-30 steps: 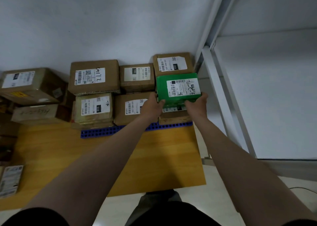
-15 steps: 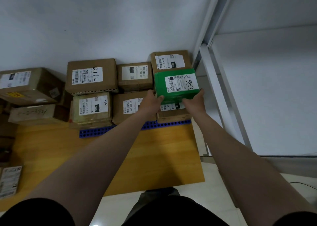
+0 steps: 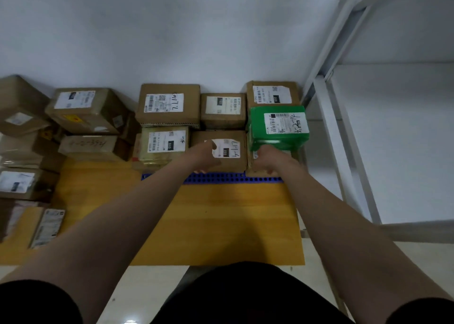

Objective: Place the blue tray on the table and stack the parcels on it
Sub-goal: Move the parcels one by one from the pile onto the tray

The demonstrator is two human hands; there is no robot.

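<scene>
The blue tray (image 3: 221, 178) lies at the far side of the yellow wooden table (image 3: 221, 220), only its perforated front edge showing. Several brown labelled parcels are stacked on it in two rows, among them one marked 012 (image 3: 229, 149) and one marked 010 (image 3: 164, 143). A green parcel (image 3: 278, 127) rests on top of a brown parcel at the tray's front right corner. My left hand (image 3: 205, 156) hovers in front of the 012 parcel, holding nothing. My right hand (image 3: 271, 160) is just below the green parcel's near edge, fingers loose and empty.
A loose pile of brown parcels (image 3: 83, 112) fills the table's left side, with a flat white-labelled packet (image 3: 48, 228) near the front left. A white metal shelf frame (image 3: 344, 137) stands close on the right. The wall is right behind the tray.
Both hands set the green parcel down on the front right stack, let go of it and drew back a little toward me.
</scene>
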